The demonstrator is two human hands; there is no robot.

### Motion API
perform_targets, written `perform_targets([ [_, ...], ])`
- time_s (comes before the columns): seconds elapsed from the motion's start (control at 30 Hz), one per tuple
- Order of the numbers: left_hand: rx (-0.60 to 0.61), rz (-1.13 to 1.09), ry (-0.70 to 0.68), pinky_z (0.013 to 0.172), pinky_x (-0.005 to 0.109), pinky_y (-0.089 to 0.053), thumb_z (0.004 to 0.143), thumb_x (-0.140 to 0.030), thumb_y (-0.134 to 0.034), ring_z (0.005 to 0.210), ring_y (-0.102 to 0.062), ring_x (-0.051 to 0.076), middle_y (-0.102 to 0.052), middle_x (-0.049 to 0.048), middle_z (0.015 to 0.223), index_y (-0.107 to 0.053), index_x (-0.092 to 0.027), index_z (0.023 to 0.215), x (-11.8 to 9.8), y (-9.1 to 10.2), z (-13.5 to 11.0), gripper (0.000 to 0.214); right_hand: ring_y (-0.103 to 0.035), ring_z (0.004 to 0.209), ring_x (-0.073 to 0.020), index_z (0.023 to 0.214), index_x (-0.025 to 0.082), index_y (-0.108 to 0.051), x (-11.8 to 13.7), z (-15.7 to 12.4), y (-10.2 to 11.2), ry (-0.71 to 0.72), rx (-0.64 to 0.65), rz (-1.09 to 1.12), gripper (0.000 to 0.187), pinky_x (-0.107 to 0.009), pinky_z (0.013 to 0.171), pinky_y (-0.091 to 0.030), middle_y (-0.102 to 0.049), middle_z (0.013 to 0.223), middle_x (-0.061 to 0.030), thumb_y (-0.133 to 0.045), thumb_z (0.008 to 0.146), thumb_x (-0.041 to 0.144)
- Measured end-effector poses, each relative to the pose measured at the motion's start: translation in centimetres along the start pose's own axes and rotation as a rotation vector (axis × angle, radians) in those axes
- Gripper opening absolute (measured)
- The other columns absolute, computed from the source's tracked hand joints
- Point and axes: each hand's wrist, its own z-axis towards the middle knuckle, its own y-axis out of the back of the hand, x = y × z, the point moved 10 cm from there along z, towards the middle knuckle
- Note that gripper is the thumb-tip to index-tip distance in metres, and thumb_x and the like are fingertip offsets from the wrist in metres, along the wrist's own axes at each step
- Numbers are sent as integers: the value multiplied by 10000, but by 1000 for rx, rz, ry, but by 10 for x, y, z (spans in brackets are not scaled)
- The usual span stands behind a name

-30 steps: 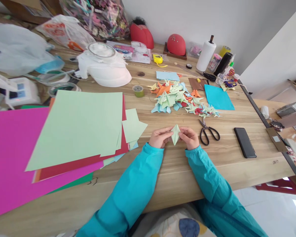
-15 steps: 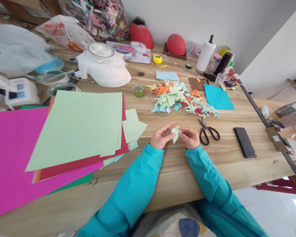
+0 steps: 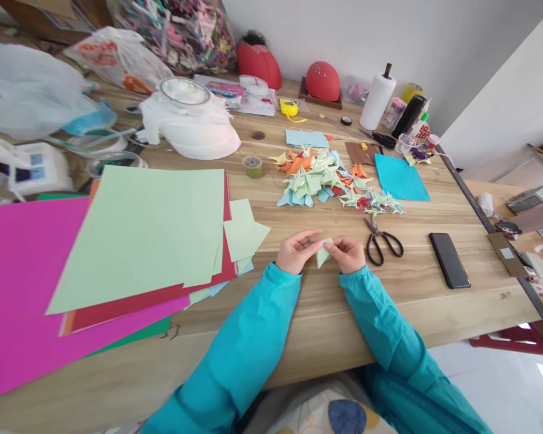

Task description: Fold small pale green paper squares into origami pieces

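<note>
A small folded piece of pale green paper [image 3: 323, 255] is pinched between both my hands over the table. My left hand [image 3: 296, 251] grips its left side with thumb and fingers. On the other side, my right hand [image 3: 347, 254] holds the upper right edge, fingers partly hidden. Black-handled scissors [image 3: 378, 241] lie just right of my right hand. Beyond my hands is a heap of folded paper shapes [image 3: 314, 181] in green, orange, blue and red. To the left, smaller pale green sheets [image 3: 244, 235] lie beside a large pale green sheet [image 3: 145, 229].
A black phone [image 3: 449, 260] lies at the right. Behind the heap are a turquoise sheet [image 3: 402, 178], a tape roll [image 3: 253, 167] and a yellow tape measure [image 3: 288, 108]. Plastic bags [image 3: 31, 90] fill the back left. A white bottle-shaped object [image 3: 377, 101] stands near the wall.
The folded green paper has turned in my fingers and shows a narrower, pointed shape. My left fingers have lowered slightly, and both hands have shifted closer around its top.
</note>
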Motion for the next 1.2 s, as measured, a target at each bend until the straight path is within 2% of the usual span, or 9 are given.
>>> perform_targets([
  [0.27, -68, 82, -73, 491, 217, -417, 538, -286, -737, 522, -500, 95, -602, 13, 583, -685, -139, 733, -11, 7, -2, 250, -459, 414, -85, 520, 167, -540, 7, -5, -9, -10, 36, -116, 353, -218, 402, -370, -537, 443, 21, -664, 590, 490],
  [0.43, -30, -127, 62, 478, 219, -426, 579, -375, -705, 528, -535, 103, -576, -16, 593, -605, -148, 986, 9, -1, 0, 477, -433, 396, -77, 515, 163, -514, 9, -5, 3, 17, -61, -151, 385, -212, 384, -342, -505, 424, 31, -640, 606, 515],
  [0.53, -35, -166, 70, 503, 232, -464, 550, -359, -731, 602, -574, 118, -601, 5, 720, -569, -150, 931, 9, -6, -2, 464, -466, 414, -87, 533, 160, -515, 7, -3, 13, 21, -140, -114, 382, -223, 407, -372, -538, 457, 19, -634, 613, 514],
  [0.63, 17, -91, 35, 467, 219, -458, 551, -334, -738, 526, -538, 92, -599, 8, 690, -576, -132, 820, 2, -13, -4, 374, -485, 436, -91, 543, 161, -516, 7, -3, 16, 35, -169, -67, 359, -231, 439, -407, -561, 485, 13, -649, 612, 487],
  [0.77, 60, -67, 79, 441, 239, -460, 575, -381, -714, 547, -557, 127, -628, 20, 692, -604, -131, 834, 3, -18, -8, 376, -496, 450, -98, 533, 165, -520, 10, -4, 12, 60, -158, -39, 353, -242, 459, -425, -575, 491, 9, -663, 599, 481],
  [0.9, 188, 37, 114, 449, 259, -457, 640, -457, -641, 457, -544, 129, -600, -1, 539, -642, -122, 747, 6, -27, -10, 352, -478, 442, -94, 511, 172, -501, 12, -4, 11, 93, -158, -36, 354, -239, 445, -404, -553, 468, 17, -666, 598, 473],
  [1.03, 242, 113, 93, 399, 234, -405, 670, -476, -609, 366, -510, 114, -565, -9, 453, -612, -136, 640, 6, -30, -12, 342, -477, 446, -92, 549, 174, -506, 9, -3, 14, 66, -180, -18, 331, -229, 427, -390, -549, 491, 21, -688, 574, 450],
  [1.13, 296, 148, 107, 347, 213, -359, 685, -489, -589, 328, -476, 98, -538, -7, 419, -593, -136, 588, 8, -36, -15, 366, -488, 454, -93, 657, 171, -558, 6, -2, 11, 11, -125, -14, 330, -226, 419, -399, -561, 553, 20, -708, 542, 441],
  [1.2, 322, 151, 135, 323, 207, -347, 678, -499, -591, 310, -463, 96, -521, -10, 395, -602, -133, 598, 10, -39, -17, 374, -486, 455, -94, 638, 161, -571, 5, -2, 5, -15, -55, -34, 331, -227, 407, -399, -556, 575, 12, -712, 534, 442],
])
